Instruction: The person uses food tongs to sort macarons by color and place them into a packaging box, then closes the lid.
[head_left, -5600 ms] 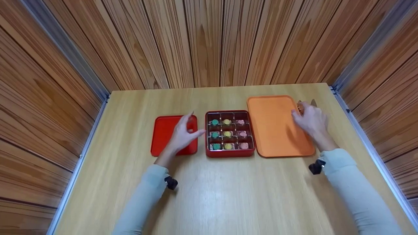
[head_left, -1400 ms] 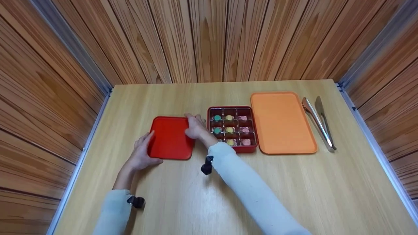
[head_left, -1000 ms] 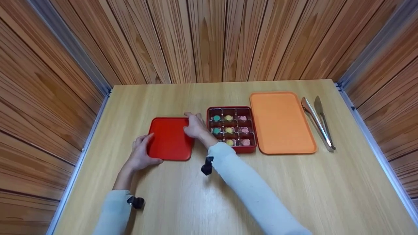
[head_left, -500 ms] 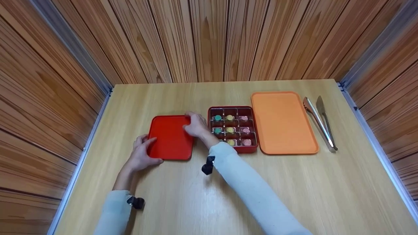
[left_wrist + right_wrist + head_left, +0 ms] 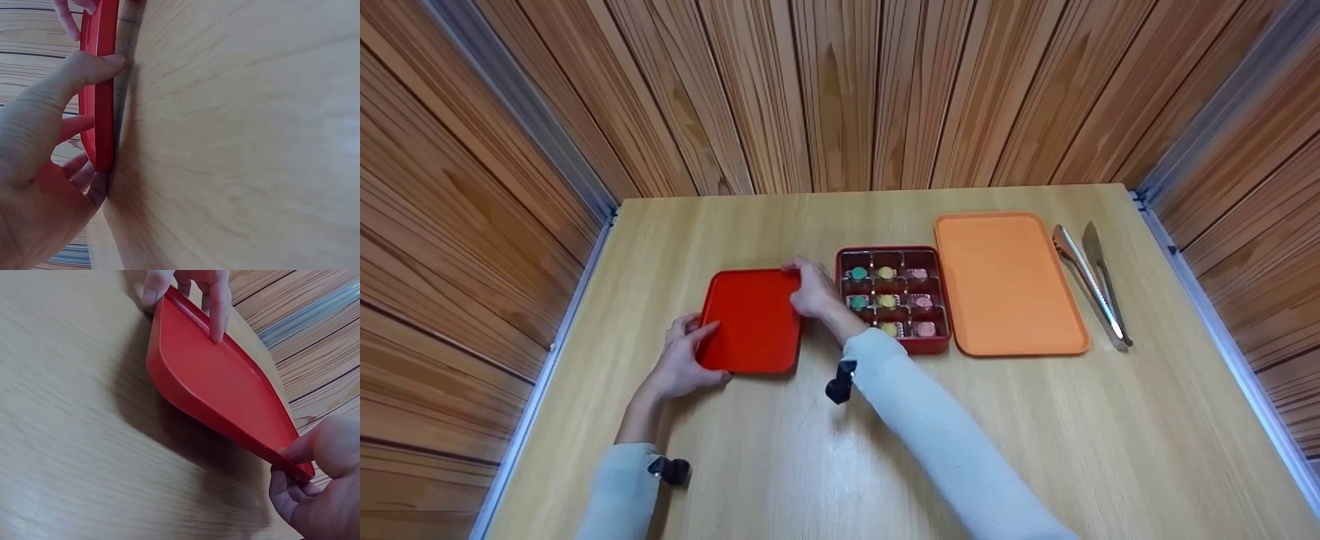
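Observation:
A shallow red square lid [image 5: 751, 322], rim upward, is held between both hands. My left hand [image 5: 681, 363] grips its near left corner; the left wrist view has the thumb on the outer wall [image 5: 105, 126] and a finger reaching inside. At the far right corner my right hand [image 5: 814, 291] pinches the rim, thumb on the inner side and curled fingers beneath, plain in the right wrist view. There the lid's floor [image 5: 219, 382] tilts, its right-hand side raised over a shadow on the table.
Just right of the hands stands a dark red box [image 5: 926, 345] with clear dividers and green, yellow and pink sweets [image 5: 923, 301]; my right forearm partly covers it. Beyond it lie an orange tray [image 5: 1011, 285], metal tongs [image 5: 1089, 281] and a knife [image 5: 1093, 244].
My right hand has left the tongs and crossed over to the lid, and both hands have taken hold of it. Over the last half second the lid has tilted slightly.

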The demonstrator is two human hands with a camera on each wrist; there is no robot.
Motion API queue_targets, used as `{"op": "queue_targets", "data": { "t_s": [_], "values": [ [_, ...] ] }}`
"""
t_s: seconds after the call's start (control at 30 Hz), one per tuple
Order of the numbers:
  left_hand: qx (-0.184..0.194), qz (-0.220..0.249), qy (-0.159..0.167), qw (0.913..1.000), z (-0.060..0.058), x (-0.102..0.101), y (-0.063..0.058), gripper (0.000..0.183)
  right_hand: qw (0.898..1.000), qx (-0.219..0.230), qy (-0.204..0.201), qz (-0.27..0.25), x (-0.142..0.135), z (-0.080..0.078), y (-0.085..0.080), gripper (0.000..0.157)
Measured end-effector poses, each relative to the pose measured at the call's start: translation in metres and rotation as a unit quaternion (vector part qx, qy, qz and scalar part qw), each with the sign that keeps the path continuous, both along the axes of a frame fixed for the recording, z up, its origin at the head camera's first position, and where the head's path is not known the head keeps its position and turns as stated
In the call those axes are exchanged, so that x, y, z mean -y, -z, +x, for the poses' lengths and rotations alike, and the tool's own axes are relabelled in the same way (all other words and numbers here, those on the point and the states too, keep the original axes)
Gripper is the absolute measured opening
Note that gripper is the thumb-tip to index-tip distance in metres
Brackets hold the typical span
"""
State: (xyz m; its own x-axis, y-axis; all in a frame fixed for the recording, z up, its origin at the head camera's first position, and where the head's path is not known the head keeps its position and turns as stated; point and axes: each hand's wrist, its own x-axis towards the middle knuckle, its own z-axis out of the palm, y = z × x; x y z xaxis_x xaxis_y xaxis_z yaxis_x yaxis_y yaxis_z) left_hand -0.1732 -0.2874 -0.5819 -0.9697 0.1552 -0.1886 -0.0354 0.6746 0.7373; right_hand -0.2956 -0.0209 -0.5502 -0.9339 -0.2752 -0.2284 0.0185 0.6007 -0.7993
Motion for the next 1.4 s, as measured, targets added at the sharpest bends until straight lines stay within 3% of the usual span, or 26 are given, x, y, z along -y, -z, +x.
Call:
{"op": "queue_targets", "data": {
  "t_s": [0.2,0.33,0.5,0.77,1.03,1.4],
  "values": [
    [0.011,0.024,0.007,0.9996,0.001,0.002,-0.005,0.1,1.0,0.009,-0.008,-0.003,-0.001,-0.009,0.002,0.063],
    [0.013,0.04,0.005,0.9991,0.002,0.001,-0.011,0.1,1.0,-0.005,-0.013,-0.005,-0.003,-0.024,0.017,0.065],
    [0.0,0.028,0.009,0.9996,0.002,-0.006,-0.018,0.099,1.0,-0.016,-0.023,0.011,-0.008,-0.023,0.004,0.064],
    [-0.011,0.032,-0.007,0.9994,-0.001,-0.024,-0.035,0.098,0.998,-0.016,-0.044,-0.042,-0.032,0.001,-0.051,0.057],
    [-0.037,0.01,-0.014,0.9991,-0.01,-0.054,-0.048,0.099,0.997,-0.055,-0.041,-0.031,-0.056,-0.005,-0.058,0.059],
    [-0.069,-0.004,-0.006,0.9976,-0.027,-0.095,-0.057,0.099,0.997,-0.055,-0.043,-0.028,-0.096,-0.014,-0.066,0.064]
  ]
}}
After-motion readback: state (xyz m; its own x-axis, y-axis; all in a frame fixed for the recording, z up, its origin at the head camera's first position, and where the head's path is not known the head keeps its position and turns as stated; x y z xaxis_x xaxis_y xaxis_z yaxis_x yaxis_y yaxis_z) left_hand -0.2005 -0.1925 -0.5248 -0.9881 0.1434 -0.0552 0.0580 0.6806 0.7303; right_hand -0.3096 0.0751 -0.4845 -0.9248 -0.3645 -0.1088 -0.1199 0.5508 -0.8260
